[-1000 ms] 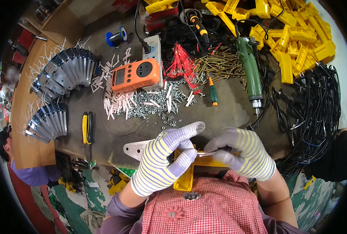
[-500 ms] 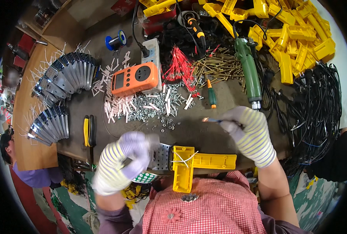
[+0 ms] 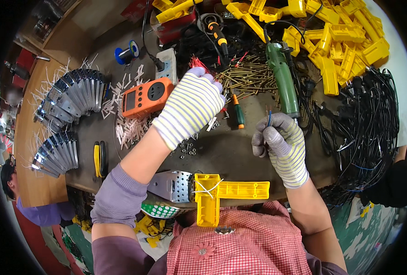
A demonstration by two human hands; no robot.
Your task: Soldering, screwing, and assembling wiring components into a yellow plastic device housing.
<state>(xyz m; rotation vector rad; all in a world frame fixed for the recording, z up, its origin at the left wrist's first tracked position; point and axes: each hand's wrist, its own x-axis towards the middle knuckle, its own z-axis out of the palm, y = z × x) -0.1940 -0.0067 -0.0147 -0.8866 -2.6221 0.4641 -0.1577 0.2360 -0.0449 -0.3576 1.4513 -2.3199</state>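
Blue wire [image 3: 269,118]: thin, light, probably limp (best pinched near its end), gripped upright in closed right hand [image 3: 279,145] over the workbench [image 3: 240,151]; left hand [image 3: 192,107] reaches, fingers curled, over red wires [image 3: 197,63].

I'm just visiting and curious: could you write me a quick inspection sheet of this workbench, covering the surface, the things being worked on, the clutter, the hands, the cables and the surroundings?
Surface: dark worktable, crowded at the back, barer near the person.
Job's things: yellow plastic bracket joined to a perforated metal piece, lying at the near edge; thin blue wire in the right hand.
Clutter: orange meter, white ties, brass screws, green power screwdriver, yellow parts pile, metal bracket stacks.
Hands: left hand, gloved, reaching over the red wires; whether it grips anything cannot be told. Right hand, gloved, pinching the wire.
Cables: black cable bundle at right.
Surroundings: another person at far left.
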